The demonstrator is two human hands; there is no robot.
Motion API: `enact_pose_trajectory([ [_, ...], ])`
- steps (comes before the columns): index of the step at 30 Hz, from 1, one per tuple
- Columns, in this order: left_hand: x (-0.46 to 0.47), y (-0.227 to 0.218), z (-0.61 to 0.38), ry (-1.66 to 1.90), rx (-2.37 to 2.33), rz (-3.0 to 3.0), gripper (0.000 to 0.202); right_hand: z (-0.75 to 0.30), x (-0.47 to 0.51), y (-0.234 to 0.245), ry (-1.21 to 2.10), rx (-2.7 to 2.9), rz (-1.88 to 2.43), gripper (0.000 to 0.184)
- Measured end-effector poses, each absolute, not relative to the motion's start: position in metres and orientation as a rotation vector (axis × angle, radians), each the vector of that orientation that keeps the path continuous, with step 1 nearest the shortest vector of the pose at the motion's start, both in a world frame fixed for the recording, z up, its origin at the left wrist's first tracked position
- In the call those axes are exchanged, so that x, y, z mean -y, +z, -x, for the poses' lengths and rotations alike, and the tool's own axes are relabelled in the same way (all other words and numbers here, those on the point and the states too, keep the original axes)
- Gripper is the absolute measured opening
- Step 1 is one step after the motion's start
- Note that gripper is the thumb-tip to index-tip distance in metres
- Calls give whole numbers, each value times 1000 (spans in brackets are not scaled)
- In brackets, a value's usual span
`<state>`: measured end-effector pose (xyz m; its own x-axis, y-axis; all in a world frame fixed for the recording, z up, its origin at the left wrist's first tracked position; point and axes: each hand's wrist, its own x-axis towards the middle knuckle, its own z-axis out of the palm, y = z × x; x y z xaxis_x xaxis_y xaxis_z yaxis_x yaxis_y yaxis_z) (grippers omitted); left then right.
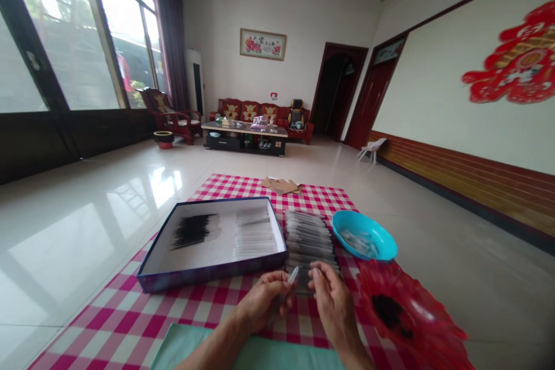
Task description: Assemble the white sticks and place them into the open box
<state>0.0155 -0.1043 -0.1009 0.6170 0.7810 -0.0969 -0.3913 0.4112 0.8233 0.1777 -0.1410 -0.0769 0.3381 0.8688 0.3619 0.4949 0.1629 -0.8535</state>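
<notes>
My left hand [262, 300] is closed around a thin clear plastic tube [293, 276], whose tip sticks out to the right. My right hand [332, 306] hovers beside that tip, fingers curled, with nothing visible in it. Just beyond both hands lies a stack of clear plastic sleeves [307, 237]. To the left, a dark blue box lid [208, 277] holds a bundle of thin black sticks [193, 231] and a bundle of clear tubes [254, 234]. A blue bowl [364, 235] holds small clear pieces.
Everything lies on a pink checked cloth [243, 188] on the tiled floor. A red flower-shaped dish [403, 312] with dark bits sits at right, a green cloth [243, 352] lies near me, and flattened cardboard [280, 185] lies beyond. A sofa and low table stand far back.
</notes>
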Motion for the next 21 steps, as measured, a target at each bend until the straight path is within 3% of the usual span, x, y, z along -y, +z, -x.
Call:
enact_pose_trajectory([
  [6,109,-97,-19,800,-479,-883,22,-157,156,-118,248,1431,1267,24],
  [11,101,-57,-4,953,-531,-1190,30,-158,153,-120,240,1582,1218,23],
  [13,83,-34,9,992,-770,-1535,32,-157,153,-120,241,1594,1221,21],
  [16,39,-10,27,835,-1520,-2209,28,-154,154,-121,239,1570,1214,21],
  [21,-26,-23,35,535,-1807,-2335,23,-148,151,-128,233,1475,1191,27],
])
